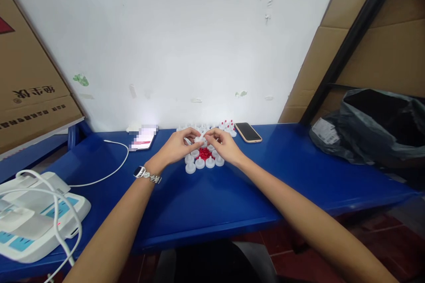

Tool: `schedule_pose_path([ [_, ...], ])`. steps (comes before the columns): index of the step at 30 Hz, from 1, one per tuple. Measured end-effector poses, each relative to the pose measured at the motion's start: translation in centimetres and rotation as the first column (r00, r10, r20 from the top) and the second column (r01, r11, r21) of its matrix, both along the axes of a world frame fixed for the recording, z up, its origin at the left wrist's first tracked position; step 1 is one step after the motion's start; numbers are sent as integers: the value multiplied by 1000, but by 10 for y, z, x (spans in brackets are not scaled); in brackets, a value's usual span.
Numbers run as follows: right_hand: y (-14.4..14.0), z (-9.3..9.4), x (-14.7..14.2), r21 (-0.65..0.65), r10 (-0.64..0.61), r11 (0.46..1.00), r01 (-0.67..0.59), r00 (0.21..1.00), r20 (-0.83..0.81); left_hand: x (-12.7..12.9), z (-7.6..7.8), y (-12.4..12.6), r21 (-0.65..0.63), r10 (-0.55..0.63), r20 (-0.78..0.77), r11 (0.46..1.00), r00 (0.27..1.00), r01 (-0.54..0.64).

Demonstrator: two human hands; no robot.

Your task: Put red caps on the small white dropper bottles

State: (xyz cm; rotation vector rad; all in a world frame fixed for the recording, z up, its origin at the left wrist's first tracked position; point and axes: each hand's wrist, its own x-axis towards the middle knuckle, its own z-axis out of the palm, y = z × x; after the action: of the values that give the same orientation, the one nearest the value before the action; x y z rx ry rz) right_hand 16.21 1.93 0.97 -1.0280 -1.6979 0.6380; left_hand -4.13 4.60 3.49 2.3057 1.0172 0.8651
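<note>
Both hands meet near the far edge of the blue table: left hand and right hand pinch one small white cap together above the red pieces. A fumble could scatter the surrounding caps.

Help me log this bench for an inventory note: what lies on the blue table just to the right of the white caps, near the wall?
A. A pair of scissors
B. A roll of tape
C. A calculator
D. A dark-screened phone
D: a dark-screened phone lies flat on the blue table beside the white caps, right of both hands.
</note>
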Motion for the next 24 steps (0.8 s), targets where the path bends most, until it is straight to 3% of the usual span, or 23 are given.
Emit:
schedule_pose_path([
  [5, -2, -1, -4, 17, -43, 999, 42, 994, 103, -39, 4, -1, -53, 68, -116, 996, 991, -75],
  [10, -3, -1, -8, -21, -35, 999, 38, 992, 121, -67, -4, 2, -184, 70, -195, 977, 978, -106],
  [18, -3, -4, -9, -23, -26, 999, 30, 988, 150, -53, -28, 10, -292, 17, -61, 956, 998, -34],
  [21, -5, -3, -9, -32, -35, 999, 41, 986, 162, -50, -28, 9, -310, 38, -91, 949, 995, -65],
  [24, -6, -1, -7, -39, -59, 997, 67, 983, 174, -51, -19, 3, -250, 70, -147, 962, 987, -105],
])
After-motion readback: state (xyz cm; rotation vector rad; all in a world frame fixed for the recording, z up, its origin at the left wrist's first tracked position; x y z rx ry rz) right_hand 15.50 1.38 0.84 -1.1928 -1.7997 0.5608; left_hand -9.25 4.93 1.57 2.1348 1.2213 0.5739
